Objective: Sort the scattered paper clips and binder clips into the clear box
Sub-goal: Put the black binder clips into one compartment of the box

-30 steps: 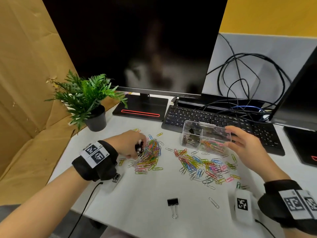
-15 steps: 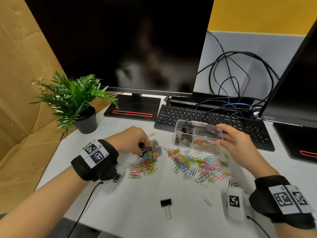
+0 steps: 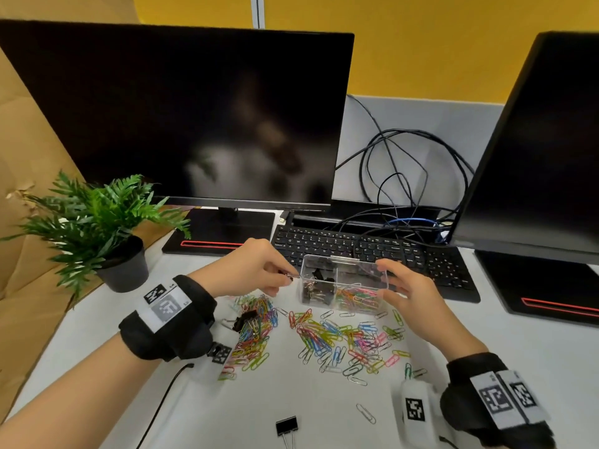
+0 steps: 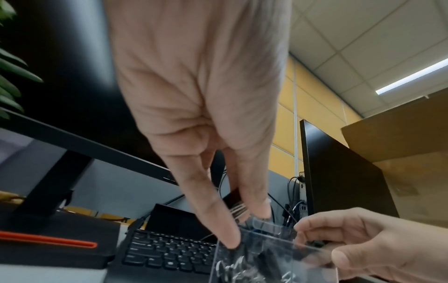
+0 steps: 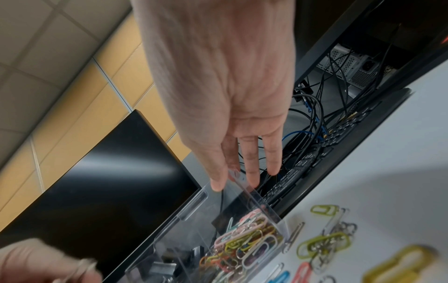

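Note:
The clear box (image 3: 343, 264) stands in front of the keyboard; its left compartment holds black binder clips (image 3: 316, 286), its right one coloured paper clips (image 3: 359, 299). My left hand (image 3: 285, 280) pinches a black binder clip (image 3: 292, 275) at the box's left rim; in the left wrist view two fingers (image 4: 257, 203) clamp its silver handles (image 4: 238, 207) above the box (image 4: 266, 254). My right hand (image 3: 385, 281) grips the box's right end. Two heaps of paper clips (image 3: 256, 328) (image 3: 350, 341) lie in front, one binder clip (image 3: 243, 320) in the left heap, another (image 3: 287, 427) near the front edge.
A black keyboard (image 3: 372, 251) lies right behind the box, with tangled cables (image 3: 405, 163) beyond it. Two dark monitors (image 3: 181, 118) (image 3: 544, 157) stand at the back and right. A potted plant (image 3: 97, 228) sits at the left beside cardboard (image 3: 26, 286).
My left hand has left the left heap with a binder clip and moved right and up to the box's left rim. My right hand has stayed on the box.

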### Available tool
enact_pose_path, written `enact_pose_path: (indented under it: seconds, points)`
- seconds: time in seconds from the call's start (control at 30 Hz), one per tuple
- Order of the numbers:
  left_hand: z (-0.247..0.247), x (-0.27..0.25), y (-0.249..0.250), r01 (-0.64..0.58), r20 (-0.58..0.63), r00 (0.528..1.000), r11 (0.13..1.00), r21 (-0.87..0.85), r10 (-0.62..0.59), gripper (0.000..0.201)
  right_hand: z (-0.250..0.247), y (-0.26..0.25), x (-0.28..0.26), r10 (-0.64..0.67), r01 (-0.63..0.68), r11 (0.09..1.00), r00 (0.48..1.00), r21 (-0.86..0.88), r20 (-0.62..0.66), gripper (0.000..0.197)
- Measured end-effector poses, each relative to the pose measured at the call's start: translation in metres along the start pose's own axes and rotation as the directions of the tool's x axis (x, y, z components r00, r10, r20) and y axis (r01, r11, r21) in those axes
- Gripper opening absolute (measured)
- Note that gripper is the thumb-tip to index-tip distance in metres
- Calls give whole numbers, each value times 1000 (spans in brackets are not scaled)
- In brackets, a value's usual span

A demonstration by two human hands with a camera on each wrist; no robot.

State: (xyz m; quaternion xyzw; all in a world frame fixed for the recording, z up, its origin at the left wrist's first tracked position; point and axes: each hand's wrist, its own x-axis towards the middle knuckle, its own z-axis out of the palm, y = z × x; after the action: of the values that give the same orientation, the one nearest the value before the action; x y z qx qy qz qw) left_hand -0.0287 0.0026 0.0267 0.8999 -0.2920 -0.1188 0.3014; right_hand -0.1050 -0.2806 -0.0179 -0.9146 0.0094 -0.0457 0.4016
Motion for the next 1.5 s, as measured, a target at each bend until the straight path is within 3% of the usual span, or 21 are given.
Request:
enact_pose_path:
  seconds: [0.17,0.3,0.47,0.57,0.7,0.8,0.9,1.03,1.17,1.37,1.5]
  points:
    - [3,29,19,-75,-60,995,997,-25,74,21,0,2,1,2,-2,1000,1000,-17,-5,56]
    - [10,48,25,-149,-45,987,980,135,156,21,1,3,1,4,-4,1000,1000,-21,-8,56]
    - [25,56,30,-136,-42,987,948,289,155,25,1,5,1,-4,4,1000,1000,-15,-8,55]
    - [20,50,29,-130,-111,980,953,273,165,31,0,5,2,1,-1,1000,1000,-18,-8,55]
    - [-2,34,10,-70,-258,958,976,204,123,14,1,5,1,3,-4,1000,1000,-20,-10,55]
    - [-19,22,-19,99,-124,990,952,291,-65,21,1,5,2,3,-4,1000,1000,-16,-11,56]
    - [-20,9,-52,259,30,956,887,381,-293,45,1,4,2,7,-7,1000,1000,-6,-7,55]
    - [-14,2,-80,364,42,906,825,432,-422,66,1,4,1,9,-9,1000,1000,5,-4,55]
    - [-17,0,-84,436,38,857,761,481,-514,72,1,4,2,11,-11,1000,1000,-1,0,54]
    - [-5,-10,-59,326,178,845,749,577,-505,44,1,2,2,18,-18,1000,1000,-6,-5,55]
    - [19,-16,-30,186,306,865,820,542,-398,51,1,3,2,12,-12,1000,1000,7,-8,55]
